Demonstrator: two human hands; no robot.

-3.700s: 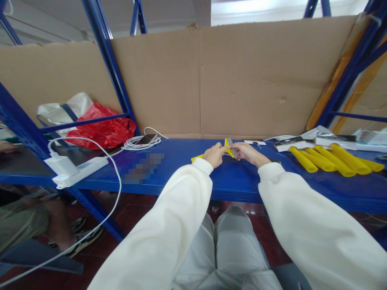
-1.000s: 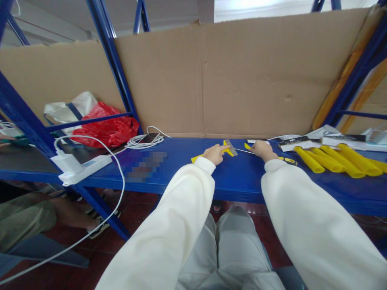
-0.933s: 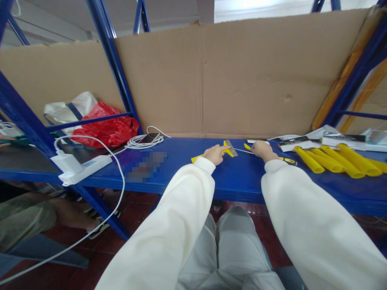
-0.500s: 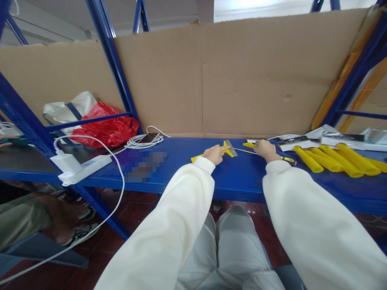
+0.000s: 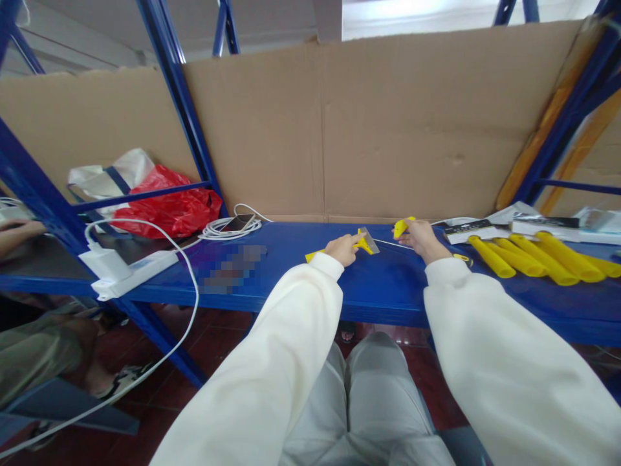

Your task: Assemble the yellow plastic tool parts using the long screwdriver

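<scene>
My left hand (image 5: 341, 250) is closed around a yellow scraper (image 5: 369, 242) with a flat metal blade, held low over the blue tabletop (image 5: 291, 243). The blade points to the right, and the handle's yellow end shows left of my fingers. Pinched in my right hand (image 5: 423, 241) is a small yellow plastic piece (image 5: 401, 227), raised just above the table. Beneath that hand lies a screwdriver; its thin metal shaft (image 5: 391, 244) points toward the scraper, and its yellow-and-black handle (image 5: 463, 259) is partly covered by my wrist and sleeve.
Several yellow tubes (image 5: 531, 257) lie at the right, with black-and-white packets (image 5: 473, 230) behind them. A coiled white cable (image 5: 228, 228), a red plastic bag (image 5: 167, 200) and a power strip (image 5: 138, 272) are leftward. A cardboard panel (image 5: 388, 129) closes the back. Another person's hand (image 5: 22, 233) appears far left.
My right hand has lifted and turned, raising the small yellow piece off the tabletop. My left hand with the scraper stays nearly still. The other person's hand reaches farther into view.
</scene>
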